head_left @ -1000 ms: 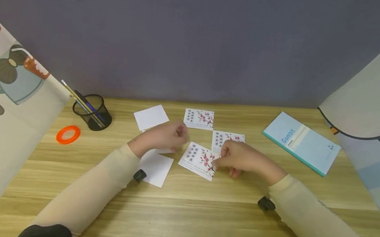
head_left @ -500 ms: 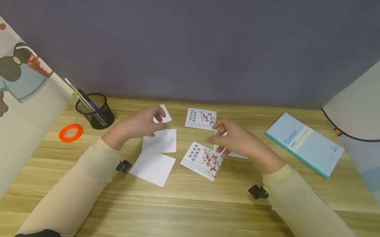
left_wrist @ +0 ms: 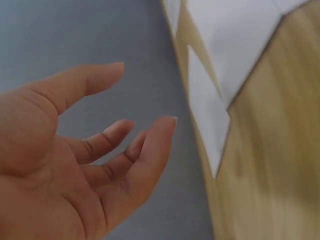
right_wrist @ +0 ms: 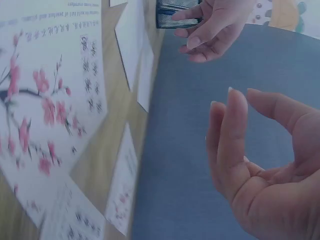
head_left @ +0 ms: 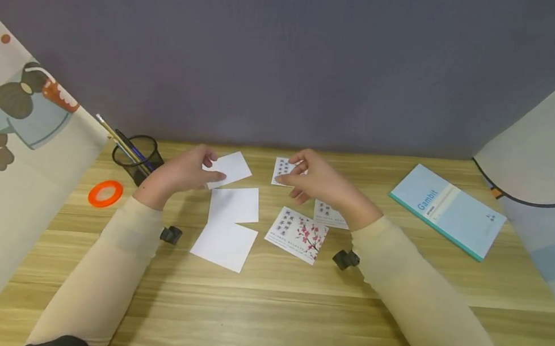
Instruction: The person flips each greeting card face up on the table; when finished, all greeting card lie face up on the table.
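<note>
My left hand (head_left: 180, 172) is above the left edge of the back blank card (head_left: 234, 167). In the left wrist view its fingers are loosely bent and apart from the thumb, with nothing between them. Over the back printed card (head_left: 282, 166) hovers my right hand (head_left: 325, 181), covering that card's right part. The right wrist view shows its thumb near the fingertips (right_wrist: 236, 102) and no card between them. Two more blank white cards (head_left: 235, 203) lie below the back one. Two more printed cards, one in front with red blossoms (head_left: 296, 235), lie to their right, one partly hidden by the right hand.
A black mesh pen cup (head_left: 138, 154) with pencils and pens stands at the back left, beyond an orange tape roll (head_left: 105, 194). A light blue notebook (head_left: 448, 210) lies at the right. A grey partition (head_left: 290, 60) rises behind the wooden table (head_left: 261, 319).
My left hand has moved left from the middle of the cards, uncovering the blank ones. From the front printed card, the right hand has moved back and left to the rear printed card.
</note>
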`<state>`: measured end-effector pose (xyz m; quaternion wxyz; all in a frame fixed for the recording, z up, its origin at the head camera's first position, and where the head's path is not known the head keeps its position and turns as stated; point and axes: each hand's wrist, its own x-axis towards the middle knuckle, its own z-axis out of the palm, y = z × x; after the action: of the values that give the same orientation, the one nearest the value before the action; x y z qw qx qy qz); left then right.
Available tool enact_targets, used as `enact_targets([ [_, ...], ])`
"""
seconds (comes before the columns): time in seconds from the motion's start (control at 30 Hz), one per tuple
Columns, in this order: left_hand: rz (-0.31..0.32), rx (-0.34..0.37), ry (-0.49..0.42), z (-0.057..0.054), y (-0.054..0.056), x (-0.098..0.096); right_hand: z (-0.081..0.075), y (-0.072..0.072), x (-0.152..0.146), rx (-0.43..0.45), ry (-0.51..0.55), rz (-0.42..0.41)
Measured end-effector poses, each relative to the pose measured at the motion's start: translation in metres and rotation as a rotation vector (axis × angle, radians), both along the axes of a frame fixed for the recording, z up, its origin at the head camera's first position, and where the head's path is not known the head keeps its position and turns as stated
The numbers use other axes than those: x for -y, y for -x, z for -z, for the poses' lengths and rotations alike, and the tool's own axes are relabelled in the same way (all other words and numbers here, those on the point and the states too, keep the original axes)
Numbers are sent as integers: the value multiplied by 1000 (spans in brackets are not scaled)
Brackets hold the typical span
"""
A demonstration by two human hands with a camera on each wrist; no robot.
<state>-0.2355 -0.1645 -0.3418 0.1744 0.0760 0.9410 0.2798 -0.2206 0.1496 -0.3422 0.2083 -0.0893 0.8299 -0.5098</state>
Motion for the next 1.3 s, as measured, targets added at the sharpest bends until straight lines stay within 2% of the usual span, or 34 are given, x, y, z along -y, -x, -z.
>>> enact_targets([
  [0.17,0,27,20,12,3,2,13,13,19,50,16,-17],
  [0.33,35,45,128,22,4,3,27,21,33,69,-8,-59],
  [0.43,43,63,163,26,3,3,31,22,41,77,-45,-73],
  [0.53,28,72,180,26,1,4,35,23,49,77,-77,-81],
  [0.7,-40,7,217,21,2,6,38,31,64,89,-90,-60],
  [0.87,-91,-2,200,21,7,9,41,45,74,65,-168,-39],
  [1.13,-161,48,132,22,19,10,45,68,86,-49,-213,-29],
  [1.3,-202,81,95,27,26,13,46,79,95,-83,-306,-42],
])
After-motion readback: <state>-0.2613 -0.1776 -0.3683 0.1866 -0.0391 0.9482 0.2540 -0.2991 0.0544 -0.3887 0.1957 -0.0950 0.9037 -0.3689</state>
